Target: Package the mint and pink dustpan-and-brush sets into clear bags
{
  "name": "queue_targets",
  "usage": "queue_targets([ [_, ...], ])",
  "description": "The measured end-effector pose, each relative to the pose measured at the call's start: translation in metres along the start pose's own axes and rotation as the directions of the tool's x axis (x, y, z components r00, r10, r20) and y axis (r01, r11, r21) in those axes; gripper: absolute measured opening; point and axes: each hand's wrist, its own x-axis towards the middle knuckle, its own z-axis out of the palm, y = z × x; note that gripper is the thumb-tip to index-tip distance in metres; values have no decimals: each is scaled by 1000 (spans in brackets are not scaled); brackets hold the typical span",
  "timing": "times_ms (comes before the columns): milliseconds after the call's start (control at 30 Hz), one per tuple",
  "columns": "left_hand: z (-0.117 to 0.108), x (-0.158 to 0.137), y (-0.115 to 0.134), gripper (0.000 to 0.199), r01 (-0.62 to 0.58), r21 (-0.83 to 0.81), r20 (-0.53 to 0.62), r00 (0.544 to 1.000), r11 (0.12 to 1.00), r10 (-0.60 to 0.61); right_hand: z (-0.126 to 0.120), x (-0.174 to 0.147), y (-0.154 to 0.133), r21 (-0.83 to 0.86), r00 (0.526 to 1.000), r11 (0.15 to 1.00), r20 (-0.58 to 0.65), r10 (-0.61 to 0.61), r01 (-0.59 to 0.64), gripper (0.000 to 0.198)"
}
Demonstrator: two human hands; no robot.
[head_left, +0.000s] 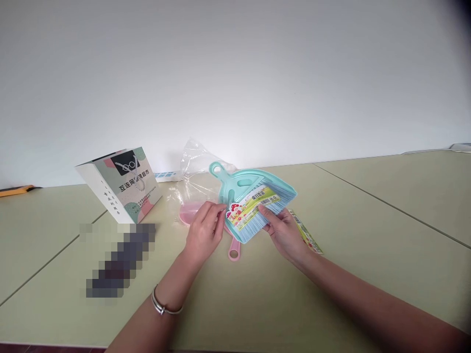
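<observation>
A mint-green dustpan (235, 184) is held up at a tilt over the table, with a blue-bristled hand brush (253, 223) lying in it. A printed cardboard label (253, 206) with mushrooms wraps the bristles. My right hand (285, 233) grips this set at its lower right edge, thumb on the label and fingers underneath. At the label's left end, my left hand (206, 230) is closed in a pinch by the dustpan's side; what lies between its fingertips is hidden. Behind and below, a pink dustpan or brush piece (189, 212) and a pink handle (234, 251) show partly.
Crumpled clear plastic wrap (191, 166) lies behind the set. A second printed label (307, 233) rests by my right wrist. To the left stand a paper gift bag (136, 189) and a blurred dark item (121, 260). A yellow cutter (16, 190) lies far left, near the wall.
</observation>
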Motion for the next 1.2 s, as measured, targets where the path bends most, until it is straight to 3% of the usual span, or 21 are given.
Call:
queue_targets([
  [200, 0, 1, 2, 17, -21, 18, 65, 998, 1000, 20, -1, 2, 11, 100, 975, 972, 82, 205, -213, 22],
  [300, -7, 5, -5, 14, 106, 19, -44, 993, 994, -105, -6, 8, 8, 92, 962, 959, 70, 262, -268, 18],
  [367, -10, 6, -10, 12, 227, 14, -114, 968, 974, -224, -8, 9, 3, 36, 958, 959, 84, 276, -280, 17],
  [467, -10, 6, -16, 9, 393, -30, -95, 914, 919, -394, -6, 6, -2, -58, 944, 952, 125, 307, -302, 16],
  [533, -9, 5, -17, 9, 440, -61, -32, 896, 896, -443, -2, 2, -1, -84, 929, 939, 140, 342, -333, 17],
  [700, -8, 4, -17, 13, 342, -139, 173, 932, 929, -318, 2, -2, 8, 4, 927, 930, 83, 366, -368, 18],
  [833, -10, 4, -18, 11, 281, -163, 175, 952, 946, -253, -1, 2, 12, 145, 934, 923, 20, 357, -356, 16],
  [1033, -8, 1, -7, 17, 151, -266, 249, 965, 952, -83, 2, -1, 14, 231, 935, 906, 57, 350, -354, 15],
  [1067, -8, 1, -5, 22, 149, -244, 208, 973, 958, -99, 2, -1, 15, 240, 939, 908, 53, 340, -342, 15],
  [1133, -9, 2, -3, 39, 228, -199, -24, 971, 953, -238, 2, -2, 15, 257, 951, 916, 39, 307, -307, 17],
  [1167, -9, 3, -3, 50, 320, -220, -171, 917, 921, -359, 2, -2, 15, 266, 956, 920, 32, 290, -288, 19],
  [1200, -9, 4, -3, 57, 429, -297, -269, 819, 853, -506, 2, -2, 14, 276, 960, 922, 24, 277, -273, 21],
])
